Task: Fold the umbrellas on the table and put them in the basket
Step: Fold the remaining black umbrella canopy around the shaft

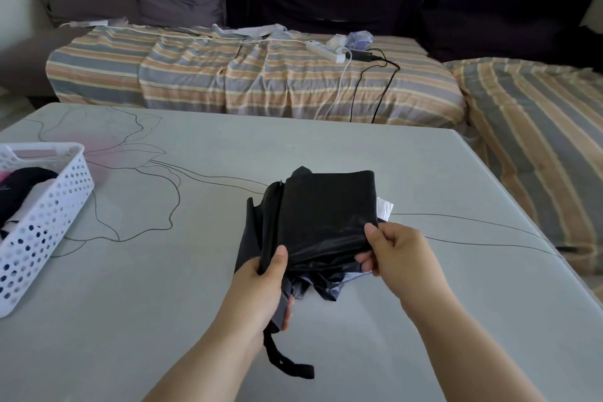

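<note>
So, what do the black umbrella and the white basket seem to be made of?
The umbrella canopy looks like thin synthetic fabric with a slight sheen: it creases softly and catches light near the hands. The basket looks like moulded white plastic, matt, with rows of round holes in its wall. Neither material can be confirmed from the picture alone.

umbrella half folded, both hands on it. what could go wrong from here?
1. Canopy of the black umbrella is only loosely gathered, with folds spilling out below the left hand and right hand; it may spring open if either lets go.
2. The strap dangles free and could snag or get wrapped in.
3. The white basket already holds dark items and sits at the table's left edge; a bulky bundle may not fit.
</note>
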The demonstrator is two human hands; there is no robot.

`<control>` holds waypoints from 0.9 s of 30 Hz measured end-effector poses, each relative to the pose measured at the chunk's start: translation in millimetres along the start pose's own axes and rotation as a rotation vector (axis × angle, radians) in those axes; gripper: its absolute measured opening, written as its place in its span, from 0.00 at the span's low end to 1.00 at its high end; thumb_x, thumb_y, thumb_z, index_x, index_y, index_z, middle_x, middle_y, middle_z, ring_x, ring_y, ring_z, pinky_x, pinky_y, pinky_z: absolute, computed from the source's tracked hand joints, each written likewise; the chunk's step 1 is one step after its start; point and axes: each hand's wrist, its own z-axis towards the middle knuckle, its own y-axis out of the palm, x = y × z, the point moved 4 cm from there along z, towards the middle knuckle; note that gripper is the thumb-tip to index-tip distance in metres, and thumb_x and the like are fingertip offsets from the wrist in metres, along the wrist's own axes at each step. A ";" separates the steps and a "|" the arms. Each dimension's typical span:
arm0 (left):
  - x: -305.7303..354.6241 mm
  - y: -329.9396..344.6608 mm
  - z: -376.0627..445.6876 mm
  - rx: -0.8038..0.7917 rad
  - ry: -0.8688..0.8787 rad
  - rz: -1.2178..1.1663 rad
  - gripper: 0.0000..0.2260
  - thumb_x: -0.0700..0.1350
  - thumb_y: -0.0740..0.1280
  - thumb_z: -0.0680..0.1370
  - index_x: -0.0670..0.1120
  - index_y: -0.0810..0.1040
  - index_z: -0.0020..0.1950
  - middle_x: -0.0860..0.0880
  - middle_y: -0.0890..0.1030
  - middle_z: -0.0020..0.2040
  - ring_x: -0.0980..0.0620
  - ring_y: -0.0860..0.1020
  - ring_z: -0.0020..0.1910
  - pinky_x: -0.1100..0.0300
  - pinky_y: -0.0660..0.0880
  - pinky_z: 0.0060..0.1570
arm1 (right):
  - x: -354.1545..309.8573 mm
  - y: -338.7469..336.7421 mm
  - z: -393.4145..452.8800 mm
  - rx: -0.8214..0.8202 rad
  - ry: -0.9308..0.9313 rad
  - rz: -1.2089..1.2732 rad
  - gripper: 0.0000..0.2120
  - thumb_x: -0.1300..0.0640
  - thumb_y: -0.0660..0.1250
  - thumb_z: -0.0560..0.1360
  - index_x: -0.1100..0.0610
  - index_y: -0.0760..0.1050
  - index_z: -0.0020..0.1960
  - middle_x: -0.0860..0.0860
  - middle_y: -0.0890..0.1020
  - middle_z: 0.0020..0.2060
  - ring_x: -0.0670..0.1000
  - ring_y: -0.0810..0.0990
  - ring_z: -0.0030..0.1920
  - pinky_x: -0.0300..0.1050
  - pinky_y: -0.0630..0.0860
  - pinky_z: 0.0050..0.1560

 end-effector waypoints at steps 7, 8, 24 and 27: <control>15.7 -5.3 -2.5 0.212 0.341 0.002 0.13 0.54 0.55 0.81 0.50 0.75 0.51 0.45 0.78 0.31 0.45 0.77 0.28 0.55 0.75 0.29 | -12.5 10.6 -11.2 -0.134 0.101 0.581 0.10 0.54 0.62 0.80 0.59 0.78 0.46 0.51 0.85 0.39 0.45 0.81 0.36 0.40 0.76 0.42; 17.2 -5.8 -3.6 0.228 0.384 0.031 0.14 0.56 0.55 0.79 0.54 0.76 0.55 0.45 0.82 0.40 0.40 0.81 0.39 0.48 0.79 0.38 | -12.5 17.7 -14.4 -0.219 0.153 0.628 0.10 0.53 0.63 0.79 0.59 0.78 0.49 0.51 0.86 0.42 0.46 0.82 0.39 0.42 0.76 0.44; 16.8 -13.1 0.1 0.236 0.385 0.113 0.13 0.52 0.56 0.81 0.59 0.75 0.62 0.46 0.82 0.42 0.40 0.81 0.43 0.46 0.77 0.40 | -39.9 28.5 -35.7 -0.089 -0.122 0.459 0.14 0.51 0.60 0.80 0.59 0.79 0.46 0.50 0.86 0.34 0.47 0.85 0.35 0.31 0.76 0.36; 9.8 -14.3 5.1 0.212 0.344 0.182 0.14 0.50 0.57 0.81 0.59 0.75 0.63 0.56 0.74 0.24 0.50 0.75 0.27 0.58 0.71 0.31 | -36.6 33.9 -34.8 -0.105 -0.079 0.470 0.14 0.52 0.59 0.80 0.60 0.78 0.45 0.51 0.85 0.33 0.48 0.84 0.34 0.34 0.78 0.36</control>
